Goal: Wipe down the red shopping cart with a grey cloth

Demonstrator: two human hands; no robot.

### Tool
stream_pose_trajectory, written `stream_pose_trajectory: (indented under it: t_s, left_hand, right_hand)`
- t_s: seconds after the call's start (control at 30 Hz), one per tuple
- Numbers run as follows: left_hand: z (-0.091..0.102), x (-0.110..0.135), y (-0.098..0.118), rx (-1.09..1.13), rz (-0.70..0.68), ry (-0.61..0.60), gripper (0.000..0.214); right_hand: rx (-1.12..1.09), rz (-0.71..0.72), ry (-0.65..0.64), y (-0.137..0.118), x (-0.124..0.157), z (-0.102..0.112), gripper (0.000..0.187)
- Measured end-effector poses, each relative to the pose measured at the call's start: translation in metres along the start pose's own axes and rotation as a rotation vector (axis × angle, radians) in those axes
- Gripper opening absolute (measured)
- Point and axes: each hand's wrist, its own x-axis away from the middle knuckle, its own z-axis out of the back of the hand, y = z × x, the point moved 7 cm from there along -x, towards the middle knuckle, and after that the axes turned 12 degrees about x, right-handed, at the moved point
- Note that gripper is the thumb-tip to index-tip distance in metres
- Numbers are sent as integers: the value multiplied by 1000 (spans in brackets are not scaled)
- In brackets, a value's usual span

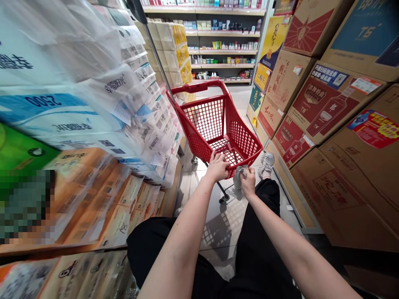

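A red plastic shopping cart (218, 120) stands in a narrow shop aisle, its basket empty as far as I can see. My left hand (217, 166) rests on the cart's near rim with its fingers curled over the edge. My right hand (247, 182) is closed around a small grey cloth (238, 176) just below that rim, beside the cart's lower frame. My legs in black trousers stretch out on the tiled floor, one grey shoe (267, 164) next to the cart.
Stacked packs of tissue and toilet paper (93, 124) fill the shelves on the left. Cardboard cartons (327, 112) are piled along the right wall. Shelves with small goods (224, 45) close the far end of the aisle. Grey floor tiles (218, 228) lie between.
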Motion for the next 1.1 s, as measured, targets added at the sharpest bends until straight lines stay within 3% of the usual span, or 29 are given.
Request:
stream_pose_trajectory:
  t_s: [0.13,0.33,0.4,0.53,0.67,0.93,1.1]
  left_hand:
    - [3,1,-5,8,23,-12,21]
    - [4,1,-9,-7,29,-28,21]
    - [3,0,-9,-6,36,-27,21]
    - [2,-1,-7,-18,36,-14,22]
    - [1,-2,-3,-44,44,-16,22]
    - [-2,-3,1,-12,38,-31,23]
    - [-2,-4,1,-4,50,-35,23]
  right_hand:
    - [-134,-18,-51,2,7,-1,26]
    - [-325,-384,-5,30,13,-8,26]
    - [-368,-438,50,35,6,-6,30]
    - [-240,-329,86,27,-5,-5,32]
    - [-40,-150,101,11,3,-9,29]
    - [-1,-126,97,23,-4,-3,27]
    - [-31,-105,24,17,14,-7,25]
